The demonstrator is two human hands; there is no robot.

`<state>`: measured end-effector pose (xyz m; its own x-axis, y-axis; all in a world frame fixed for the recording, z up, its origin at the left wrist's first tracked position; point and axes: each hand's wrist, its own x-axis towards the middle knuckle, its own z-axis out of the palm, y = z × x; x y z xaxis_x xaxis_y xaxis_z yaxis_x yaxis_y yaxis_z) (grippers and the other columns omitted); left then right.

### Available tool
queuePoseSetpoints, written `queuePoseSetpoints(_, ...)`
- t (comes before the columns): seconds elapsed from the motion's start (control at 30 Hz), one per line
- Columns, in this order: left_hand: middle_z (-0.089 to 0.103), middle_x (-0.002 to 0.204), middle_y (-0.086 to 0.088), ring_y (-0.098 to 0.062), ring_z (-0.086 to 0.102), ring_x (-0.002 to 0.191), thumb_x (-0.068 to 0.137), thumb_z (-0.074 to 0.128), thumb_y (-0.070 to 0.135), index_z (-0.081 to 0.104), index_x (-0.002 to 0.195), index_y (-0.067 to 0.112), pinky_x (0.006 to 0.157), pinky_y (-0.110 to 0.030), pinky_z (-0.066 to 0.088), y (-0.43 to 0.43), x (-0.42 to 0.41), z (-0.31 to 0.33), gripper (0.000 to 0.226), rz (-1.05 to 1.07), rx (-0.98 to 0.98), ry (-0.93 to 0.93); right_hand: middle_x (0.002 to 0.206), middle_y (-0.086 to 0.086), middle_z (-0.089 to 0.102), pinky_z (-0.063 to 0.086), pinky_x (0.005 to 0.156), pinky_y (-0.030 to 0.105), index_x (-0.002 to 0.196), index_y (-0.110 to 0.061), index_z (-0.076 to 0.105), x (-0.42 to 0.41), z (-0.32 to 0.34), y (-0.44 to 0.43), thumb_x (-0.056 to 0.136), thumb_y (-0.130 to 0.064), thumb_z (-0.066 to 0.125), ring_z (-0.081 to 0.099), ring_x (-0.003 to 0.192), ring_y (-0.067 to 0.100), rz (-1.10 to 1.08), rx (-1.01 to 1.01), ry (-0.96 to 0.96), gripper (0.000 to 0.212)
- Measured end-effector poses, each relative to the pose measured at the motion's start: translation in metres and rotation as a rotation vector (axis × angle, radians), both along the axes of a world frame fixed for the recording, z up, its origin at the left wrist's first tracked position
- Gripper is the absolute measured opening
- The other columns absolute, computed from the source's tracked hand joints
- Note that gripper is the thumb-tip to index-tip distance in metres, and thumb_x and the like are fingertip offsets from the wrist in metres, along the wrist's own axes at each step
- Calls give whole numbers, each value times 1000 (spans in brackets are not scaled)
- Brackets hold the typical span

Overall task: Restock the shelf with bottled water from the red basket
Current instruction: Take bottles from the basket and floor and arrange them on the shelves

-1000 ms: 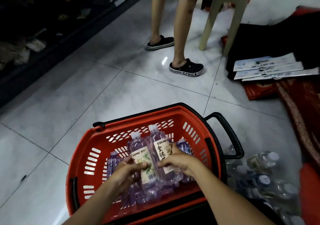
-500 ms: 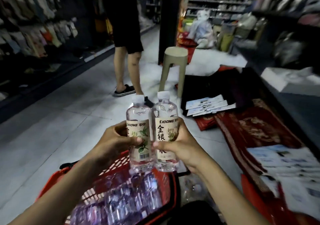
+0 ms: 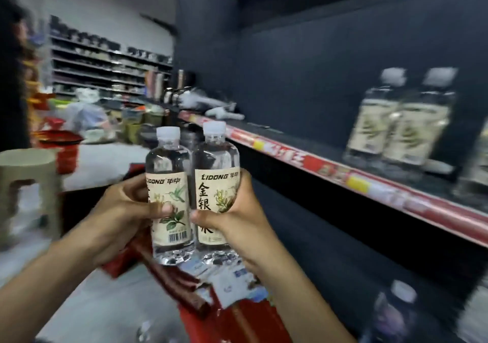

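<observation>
I hold two clear water bottles upright and side by side in front of me, each with a white cap and a cream label. My left hand (image 3: 124,210) grips the left bottle (image 3: 169,163). My right hand (image 3: 237,218) grips the right bottle (image 3: 215,157). The dark shelf (image 3: 343,176) with a red price strip runs along the right, above and right of my hands. Two matching bottles (image 3: 396,120) stand on it, blurred. The red basket is out of view.
A beige plastic stool (image 3: 29,181) stands at the left. Red mats and printed papers (image 3: 232,284) lie on the floor below my hands. Another bottle (image 3: 396,313) sits low at the right. Stocked shelves (image 3: 105,65) fill the far aisle.
Both hands lifted the two bottles out of the red basket and raised them. My view swung up and right from the floor toward the shelf, and the basket left the frame.
</observation>
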<state>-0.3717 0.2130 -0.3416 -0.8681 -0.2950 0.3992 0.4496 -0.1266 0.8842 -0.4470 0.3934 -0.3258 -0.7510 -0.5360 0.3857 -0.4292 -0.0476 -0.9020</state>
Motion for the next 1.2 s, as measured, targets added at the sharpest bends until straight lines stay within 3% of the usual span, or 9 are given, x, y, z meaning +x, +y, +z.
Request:
queuePoseSetpoints(0.17,72,103,-26,-34,72,85,15,99,26,74,101,6,70,-36,60,77,-57,33,92,-235,-44,66,126,-2,55,55,91,39,111,-54,40,-3,31,93,45,-37,84,60,111,14,-286,-11,64,81)
queuePoseSetpoints(0.4,76,94,-14,-25,74,80,10,99,28,79,91,16,60,-31,59,174,-104,76,84,-471,-58,150,125,0,56,57,87,36,117,-47,40,-1,64,183,57,-22,87,63,108,15,-546,-61,166,80)
queuePoseSetpoints(0.63,74,98,-18,-29,74,85,17,99,21,78,93,11,64,-33,59,180,-160,116,80,-512,-84,176,126,-3,48,55,92,40,120,-45,36,-50,95,176,60,-22,88,57,113,18,-679,-77,206,83)
queuePoseSetpoints(0.77,73,99,-21,-32,72,89,22,100,18,76,96,9,72,-36,60,149,-200,137,79,-485,-119,187,132,-2,41,49,100,37,139,-31,24,-82,110,146,68,-25,87,49,122,19,-676,-55,196,95)
queuePoseSetpoints(0.9,74,94,-19,-28,73,83,20,100,17,77,93,10,68,-32,59,112,-241,154,76,-477,-101,196,126,-3,34,39,70,10,137,-30,24,-117,125,106,75,-21,82,45,111,11,-672,-26,202,86)
queuePoseSetpoints(0.97,75,89,-16,-24,74,77,18,99,17,78,88,10,64,-28,58,96,-260,161,74,-464,-80,201,123,-3,34,36,67,10,137,-31,22,-135,130,84,75,-20,82,45,104,10,-675,-30,209,87)
queuePoseSetpoints(1.03,75,90,-16,-22,74,77,29,97,12,77,90,8,65,-27,58,86,-278,164,64,-442,-79,182,122,-1,34,45,76,19,141,-31,19,-151,133,66,75,-20,82,49,103,15,-714,-16,216,92)
queuePoseSetpoints(1.1,75,86,-14,-18,74,74,61,78,-7,70,95,4,63,-24,59,83,-298,161,36,-403,-39,161,125,2,35,45,83,28,146,-28,15,-168,133,56,76,-19,81,54,107,23,-747,6,213,96)
queuePoseSetpoints(1.2,76,79,-5,-14,73,72,80,48,-25,65,99,4,64,-23,59,88,-325,152,38,-346,-26,114,145,13,29,44,90,30,153,-24,6,-191,132,53,82,-16,76,52,122,28,-749,16,150,100)
